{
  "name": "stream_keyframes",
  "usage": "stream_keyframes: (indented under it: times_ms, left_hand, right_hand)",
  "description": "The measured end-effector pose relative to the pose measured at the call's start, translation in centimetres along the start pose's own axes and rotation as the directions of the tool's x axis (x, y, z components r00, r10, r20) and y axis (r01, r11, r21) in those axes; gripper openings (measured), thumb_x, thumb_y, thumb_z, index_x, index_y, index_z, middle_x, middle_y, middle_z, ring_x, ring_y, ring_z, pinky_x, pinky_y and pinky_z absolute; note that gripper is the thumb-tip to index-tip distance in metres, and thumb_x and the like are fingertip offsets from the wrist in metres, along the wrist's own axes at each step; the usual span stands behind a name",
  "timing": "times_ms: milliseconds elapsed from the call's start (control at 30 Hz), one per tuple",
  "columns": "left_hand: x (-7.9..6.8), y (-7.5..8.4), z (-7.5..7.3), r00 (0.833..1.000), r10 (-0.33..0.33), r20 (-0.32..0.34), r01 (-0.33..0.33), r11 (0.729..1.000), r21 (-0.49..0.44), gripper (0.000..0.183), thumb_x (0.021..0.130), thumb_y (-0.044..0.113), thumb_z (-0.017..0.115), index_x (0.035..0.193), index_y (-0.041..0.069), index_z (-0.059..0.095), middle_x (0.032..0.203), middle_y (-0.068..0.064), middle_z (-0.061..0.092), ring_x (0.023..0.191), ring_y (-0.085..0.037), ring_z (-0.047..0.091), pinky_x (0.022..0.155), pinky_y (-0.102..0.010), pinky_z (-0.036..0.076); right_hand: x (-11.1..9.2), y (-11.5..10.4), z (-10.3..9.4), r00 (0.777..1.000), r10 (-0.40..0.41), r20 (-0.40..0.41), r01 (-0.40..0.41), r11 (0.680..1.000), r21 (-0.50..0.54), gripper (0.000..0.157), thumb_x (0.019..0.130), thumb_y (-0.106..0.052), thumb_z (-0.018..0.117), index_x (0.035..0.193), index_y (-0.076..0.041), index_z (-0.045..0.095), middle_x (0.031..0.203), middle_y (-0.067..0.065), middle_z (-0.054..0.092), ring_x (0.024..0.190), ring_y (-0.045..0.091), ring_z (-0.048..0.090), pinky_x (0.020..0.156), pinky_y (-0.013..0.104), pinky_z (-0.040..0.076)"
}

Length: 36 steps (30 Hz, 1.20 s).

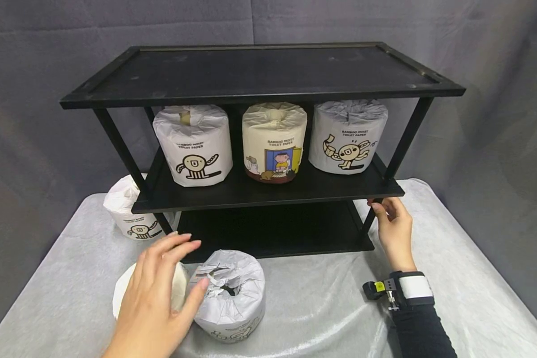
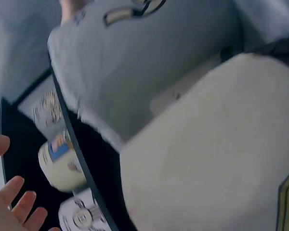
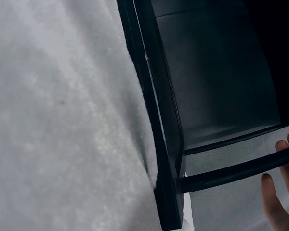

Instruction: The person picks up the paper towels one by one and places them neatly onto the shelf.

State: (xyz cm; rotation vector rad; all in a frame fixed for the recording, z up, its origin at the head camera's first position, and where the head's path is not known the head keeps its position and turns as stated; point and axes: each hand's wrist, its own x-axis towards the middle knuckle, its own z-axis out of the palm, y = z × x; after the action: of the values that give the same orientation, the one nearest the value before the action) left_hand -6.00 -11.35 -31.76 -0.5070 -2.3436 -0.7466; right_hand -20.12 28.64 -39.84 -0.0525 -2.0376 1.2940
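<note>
A black three-tier shelf rack [image 1: 268, 74] stands on the table. My left hand [image 1: 154, 293] is spread over two wrapped toilet paper rolls in front of it. The thumb is beside the white roll [image 1: 232, 293]; the cream roll [image 1: 124, 291] is partly hidden under the hand. In the left wrist view, the fingers [image 2: 26, 207] are apart and hold nothing. At the rack's right, my right hand [image 1: 395, 226] grips the lower front post [image 3: 231, 171] between thumb and fingers. The middle tier carries a white roll [image 1: 201, 149], a cream roll [image 1: 275, 144] and another white roll [image 1: 349, 139].
One more white roll [image 1: 136, 219] stands left of the rack, partly behind its post. The rack's bottom tier [image 1: 268, 228] lies low over the light grey tablecloth [image 1: 317, 308]. A grey curtain [image 1: 268, 20] hangs behind.
</note>
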Motion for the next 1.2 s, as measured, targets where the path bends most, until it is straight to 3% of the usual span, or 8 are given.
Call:
stream_keyframes:
  times_ms: [133, 300, 467, 800, 1033, 1133, 1200]
  left_hand:
    - [-1.1, 0.6, 1.1, 0.99, 0.129, 0.061, -0.134, 0.987, 0.093, 0.052, 0.072, 0.03, 0.067, 0.12, 0.011, 0.059, 0.122, -0.008, 0.058, 0.117, -0.024, 0.048, 0.1, -0.039, 0.036]
    - [-2.0, 0.9, 2.2, 0.964, 0.169, 0.205, -0.207, 0.962, 0.178, 0.058, 0.066, 0.039, 0.073, 0.117, 0.015, 0.059, 0.117, -0.002, 0.062, 0.113, -0.019, 0.051, 0.101, -0.041, 0.043]
    - [-3.1, 0.6, 3.5, 0.944, 0.212, 0.255, -0.277, 0.926, 0.258, 0.059, 0.064, 0.049, 0.072, 0.112, 0.016, 0.062, 0.11, 0.0, 0.066, 0.105, -0.016, 0.056, 0.093, -0.037, 0.05]
    - [-4.8, 0.1, 5.4, 0.935, 0.28, 0.216, -0.333, 0.902, 0.276, 0.06, 0.06, 0.046, 0.074, 0.109, 0.011, 0.063, 0.1, 0.0, 0.068, 0.096, -0.016, 0.06, 0.084, -0.031, 0.054]
    - [-5.5, -0.4, 6.4, 0.926, 0.33, 0.185, -0.371, 0.886, 0.278, 0.064, 0.059, 0.039, 0.073, 0.112, 0.007, 0.06, 0.1, -0.004, 0.067, 0.098, -0.019, 0.059, 0.089, -0.03, 0.048]
    - [-5.6, -0.6, 6.8, 0.916, 0.37, 0.153, -0.399, 0.874, 0.277, 0.06, 0.064, 0.039, 0.067, 0.113, 0.005, 0.06, 0.1, -0.006, 0.067, 0.099, -0.02, 0.059, 0.092, -0.029, 0.045]
    - [-5.7, -0.7, 7.0, 0.911, 0.391, 0.132, -0.413, 0.865, 0.285, 0.048, 0.081, 0.04, 0.056, 0.112, 0.004, 0.06, 0.099, -0.006, 0.067, 0.098, -0.02, 0.06, 0.092, -0.029, 0.045]
  right_hand:
    - [-0.3, -1.5, -0.1, 1.0, -0.02, 0.004, 0.02, 0.999, 0.032, 0.019, 0.086, 0.002, 0.06, 0.103, 0.01, 0.06, 0.083, -0.024, 0.061, 0.081, -0.003, 0.062, 0.073, 0.005, 0.044]
    - [-0.2, -0.7, 0.0, 1.0, -0.026, -0.004, 0.027, 0.999, 0.033, 0.018, 0.086, 0.001, 0.06, 0.102, 0.008, 0.061, 0.084, -0.026, 0.061, 0.081, -0.004, 0.062, 0.073, 0.005, 0.044]
    - [0.1, 1.1, 0.1, 1.0, -0.011, -0.005, 0.011, 1.0, 0.008, 0.019, 0.086, -0.005, 0.062, 0.103, 0.002, 0.064, 0.083, -0.029, 0.062, 0.081, -0.006, 0.061, 0.073, 0.005, 0.043]
    - [0.2, 1.7, 0.2, 1.0, -0.021, -0.006, 0.021, 1.0, 0.022, 0.019, 0.087, -0.01, 0.062, 0.103, 0.001, 0.063, 0.084, -0.028, 0.062, 0.082, -0.006, 0.061, 0.073, 0.006, 0.044]
    - [0.1, 1.4, 0.1, 1.0, -0.002, -0.004, 0.002, 1.0, -0.021, 0.02, 0.088, -0.013, 0.061, 0.104, -0.002, 0.064, 0.085, -0.025, 0.061, 0.083, -0.007, 0.06, 0.074, 0.006, 0.044]
    - [0.0, 0.9, 0.0, 1.0, 0.004, -0.007, -0.005, 0.999, -0.039, 0.02, 0.087, -0.015, 0.061, 0.104, -0.003, 0.065, 0.086, -0.021, 0.063, 0.084, -0.005, 0.061, 0.074, 0.006, 0.043]
    - [0.0, 0.8, 0.1, 1.0, 0.003, -0.01, -0.003, 0.999, -0.034, 0.02, 0.087, -0.013, 0.062, 0.104, -0.003, 0.065, 0.086, -0.021, 0.063, 0.083, -0.005, 0.061, 0.074, 0.006, 0.043]
